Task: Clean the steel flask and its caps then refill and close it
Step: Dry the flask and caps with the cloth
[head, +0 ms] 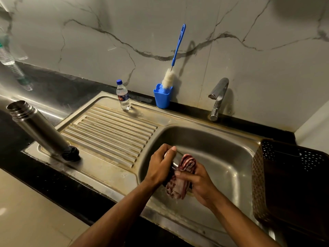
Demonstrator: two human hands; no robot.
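We find both hands working over the sink basin (222, 157). The left hand (161, 165) has its fingers curled round a steel cap (175, 158), thumb on top. The right hand (197, 182) grips a bunched maroon striped cloth (179, 180), which is pressed against the cap. The steel flask (36, 129) stands uncapped at the left corner of the ribbed drainboard (110, 129), with a small black cap (71, 153) touching its base. At the back edge we note a water bottle (123, 95), a blue holder (162, 98) with a bottle brush (175, 56), and the tap (218, 98). A brown perforated basket (258, 184) sits at the right
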